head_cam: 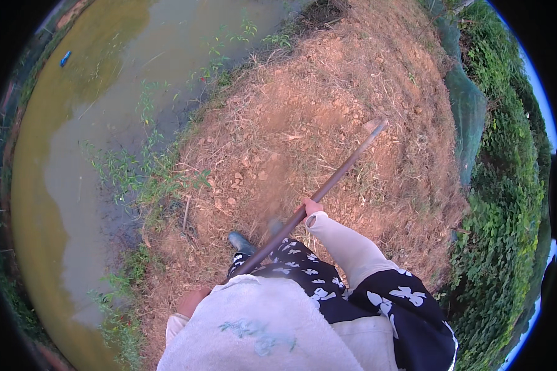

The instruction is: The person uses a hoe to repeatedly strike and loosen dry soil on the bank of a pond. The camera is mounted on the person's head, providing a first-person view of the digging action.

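A long-handled hoe (332,183) slants across the view, its brown shaft running from my waist to the far right. Its metal head (376,124) rests at the soil among dry grass, and part of the blade is hard to make out. My right hand (311,207) is wrapped around the middle of the shaft. Lower left, my left hand (192,301) is curled in line with the shaft's near end; a white towel (260,320) hanging before me hides its fingers and that end.
Reddish soil with clods and dry grass (264,171) forms a bank. Murky pond water (93,153) lies left, with green plants (139,171) along its edge. Green netting (464,102) and dense leafy bushes (496,204) border the right. A rubber boot (241,242) stands below the shaft.
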`<control>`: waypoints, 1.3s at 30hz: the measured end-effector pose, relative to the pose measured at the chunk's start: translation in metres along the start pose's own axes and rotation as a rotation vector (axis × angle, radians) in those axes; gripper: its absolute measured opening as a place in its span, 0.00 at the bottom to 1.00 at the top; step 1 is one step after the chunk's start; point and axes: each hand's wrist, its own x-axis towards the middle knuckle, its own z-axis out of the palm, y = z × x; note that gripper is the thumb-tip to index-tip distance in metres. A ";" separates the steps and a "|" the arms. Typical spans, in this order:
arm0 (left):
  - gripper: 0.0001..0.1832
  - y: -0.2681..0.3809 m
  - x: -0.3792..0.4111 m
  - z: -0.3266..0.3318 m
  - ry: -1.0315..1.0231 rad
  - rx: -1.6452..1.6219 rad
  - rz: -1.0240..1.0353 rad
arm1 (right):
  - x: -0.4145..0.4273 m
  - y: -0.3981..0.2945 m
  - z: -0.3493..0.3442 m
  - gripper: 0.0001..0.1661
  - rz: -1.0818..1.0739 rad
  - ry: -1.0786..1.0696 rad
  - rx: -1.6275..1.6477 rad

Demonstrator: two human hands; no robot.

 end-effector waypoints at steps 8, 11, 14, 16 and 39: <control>0.13 -0.061 -0.087 -0.038 0.043 0.356 -0.261 | -0.090 0.108 0.037 0.12 0.587 -0.055 0.288; 0.13 -0.066 -0.081 -0.029 0.068 0.358 -0.275 | -0.081 0.114 0.031 0.13 0.634 -0.157 0.360; 0.11 -0.082 -0.066 -0.001 0.001 0.374 -0.146 | -0.058 0.122 0.017 0.11 0.349 -0.112 0.297; 0.11 -0.101 -0.050 0.035 0.015 0.294 -0.123 | -0.058 0.094 0.006 0.11 0.373 0.004 0.297; 0.15 -0.023 -0.061 -0.009 -0.030 0.282 -0.215 | -0.059 0.116 -0.004 0.07 0.654 -0.179 0.204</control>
